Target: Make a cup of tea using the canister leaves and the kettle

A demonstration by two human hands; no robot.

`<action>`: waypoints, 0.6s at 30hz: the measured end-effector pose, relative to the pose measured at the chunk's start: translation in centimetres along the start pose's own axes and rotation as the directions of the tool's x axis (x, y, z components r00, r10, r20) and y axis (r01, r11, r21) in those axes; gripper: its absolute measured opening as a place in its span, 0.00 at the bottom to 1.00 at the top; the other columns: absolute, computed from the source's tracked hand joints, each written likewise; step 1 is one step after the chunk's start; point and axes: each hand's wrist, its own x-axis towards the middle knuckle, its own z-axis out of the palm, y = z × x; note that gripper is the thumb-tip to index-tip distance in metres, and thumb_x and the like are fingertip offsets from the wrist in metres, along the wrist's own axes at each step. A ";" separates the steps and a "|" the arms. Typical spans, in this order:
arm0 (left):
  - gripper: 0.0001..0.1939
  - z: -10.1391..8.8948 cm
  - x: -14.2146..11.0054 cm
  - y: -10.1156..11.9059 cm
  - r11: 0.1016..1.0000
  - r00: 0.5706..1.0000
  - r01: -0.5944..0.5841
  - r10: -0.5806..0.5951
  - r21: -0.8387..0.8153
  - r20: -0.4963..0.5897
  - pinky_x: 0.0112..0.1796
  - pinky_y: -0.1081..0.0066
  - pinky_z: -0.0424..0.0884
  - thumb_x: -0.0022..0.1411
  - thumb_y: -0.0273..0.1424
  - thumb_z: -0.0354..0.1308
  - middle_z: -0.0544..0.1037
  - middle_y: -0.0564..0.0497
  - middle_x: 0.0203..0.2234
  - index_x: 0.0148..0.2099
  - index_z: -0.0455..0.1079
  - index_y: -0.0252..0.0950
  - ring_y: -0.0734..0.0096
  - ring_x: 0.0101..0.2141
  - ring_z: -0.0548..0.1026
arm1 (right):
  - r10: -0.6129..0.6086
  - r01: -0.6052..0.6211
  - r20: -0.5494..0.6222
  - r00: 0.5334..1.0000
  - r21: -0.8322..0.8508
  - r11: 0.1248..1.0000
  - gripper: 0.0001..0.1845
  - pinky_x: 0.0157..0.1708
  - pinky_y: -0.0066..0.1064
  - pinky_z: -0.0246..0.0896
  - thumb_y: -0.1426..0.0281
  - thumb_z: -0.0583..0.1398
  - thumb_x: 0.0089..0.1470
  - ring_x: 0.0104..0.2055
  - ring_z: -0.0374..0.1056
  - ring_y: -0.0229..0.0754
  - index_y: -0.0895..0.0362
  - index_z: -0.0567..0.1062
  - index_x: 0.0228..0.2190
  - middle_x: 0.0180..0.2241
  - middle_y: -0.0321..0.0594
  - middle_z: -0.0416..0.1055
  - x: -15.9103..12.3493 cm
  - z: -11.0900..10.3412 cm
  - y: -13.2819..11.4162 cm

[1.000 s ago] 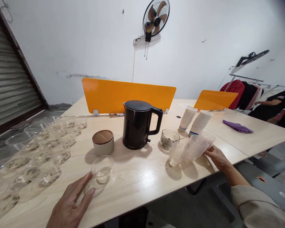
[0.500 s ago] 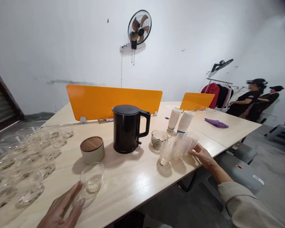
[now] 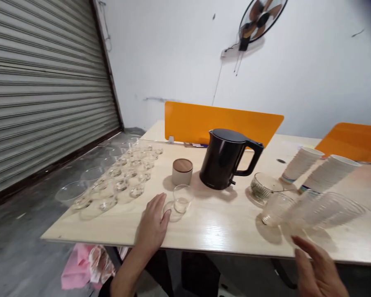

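Observation:
My left hand (image 3: 153, 222) rests on the table with its fingers stretched out, just left of a single clear plastic cup (image 3: 181, 201); I cannot tell whether it touches it. My right hand (image 3: 320, 268) hovers at the table's front edge with thumb and fingers apart, holding nothing. Stacks of clear plastic cups (image 3: 330, 211) stand just beyond it, slightly blurred. Behind the single cup sits a pale round canister (image 3: 181, 176) with a wooden lid. To its right stands a black electric kettle (image 3: 221, 161), its handle facing right.
Many clear cups (image 3: 122, 181) stand in rows at the table's left. A ribbed glass bowl (image 3: 262, 190) and two stacks of white paper cups (image 3: 302, 163) are right of the kettle. Orange partitions (image 3: 204, 119) line the back. Pink cloth (image 3: 77, 266) lies below the table.
The view has swung left, bringing the roller shutter and more cup rows into sight. My right hand has come away from the clear cup stacks. My left hand remains beside the single cup.

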 end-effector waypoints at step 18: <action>0.30 -0.7 0.9 2.6 0.891 0.942 -0.096 -0.063 0.444 0.330 0.68 0.47 0.49 0.73 0.32 0.40 0.50 0.43 0.72 0.73 0.51 0.29 0.50 0.71 0.47 | -0.361 0.513 0.668 0.651 -0.036 0.858 0.37 0.69 0.53 0.41 0.55 0.48 0.66 0.72 0.46 0.56 0.66 0.57 0.68 0.70 0.55 0.52 2.7 17.7 -15.7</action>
